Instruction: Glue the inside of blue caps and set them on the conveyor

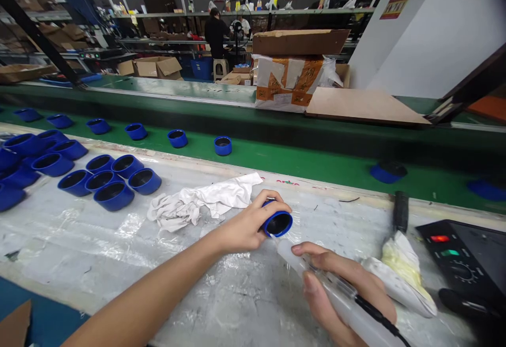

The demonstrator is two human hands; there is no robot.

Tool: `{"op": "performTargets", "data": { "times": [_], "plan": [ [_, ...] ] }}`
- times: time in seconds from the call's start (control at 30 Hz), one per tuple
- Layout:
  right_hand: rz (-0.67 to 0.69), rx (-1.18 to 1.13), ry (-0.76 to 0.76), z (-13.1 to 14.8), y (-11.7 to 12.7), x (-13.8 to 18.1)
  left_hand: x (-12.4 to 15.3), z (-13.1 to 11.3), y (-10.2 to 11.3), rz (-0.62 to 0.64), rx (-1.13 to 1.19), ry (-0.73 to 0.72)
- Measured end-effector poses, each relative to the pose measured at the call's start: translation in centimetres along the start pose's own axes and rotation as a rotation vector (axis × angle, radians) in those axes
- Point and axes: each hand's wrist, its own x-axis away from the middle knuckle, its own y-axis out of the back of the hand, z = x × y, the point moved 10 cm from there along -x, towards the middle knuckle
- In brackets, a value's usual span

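Note:
My left hand [247, 225] is wrapped round a blue round cap [277, 222], tipped on its side with its dark open mouth facing my right hand. My right hand [343, 291] grips a translucent white dispenser tool [334, 297] with a black cable at its rear. The tool's thin tip sits at the rim of the cap. Both hands are over a workbench covered in clear plastic sheet [130, 247].
Several blue caps [113, 181] stand grouped at the left of the bench, more spaced along the green conveyor belt [300, 160]. A white rag [205, 199] lies beside my left hand. A brush [400, 215], another cloth and a black control box [462, 260] are at right. Cardboard boxes [290, 70] and a person stand beyond.

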Motion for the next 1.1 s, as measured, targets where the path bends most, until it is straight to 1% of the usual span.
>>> {"op": "performTargets", "data": {
  "times": [0.27, 0.43, 0.63, 0.8, 1.1],
  "plan": [
    [-0.018, -0.057, -0.004, 0.0, 0.3, -0.1, 0.0, -0.1, -0.1, -0.001, 0.006, -0.015],
    [-0.032, -0.087, 0.079, 0.0, 0.8, -0.5, -0.1, -0.5, 0.0, -0.008, 0.016, -0.059],
    [-0.091, -0.149, -0.006, -0.7, 0.9, -0.4, -0.1, -0.5, 0.0, -0.012, 0.017, -0.045],
    [-0.136, -0.132, -0.013, -0.4, 1.3, -0.3, -0.1, -0.6, 0.1, -0.013, 0.013, -0.043],
    [-0.179, -0.106, 0.057, -0.3, 1.9, -0.5, -0.2, -0.5, 0.1, -0.011, 0.015, -0.026]
  ]
}}
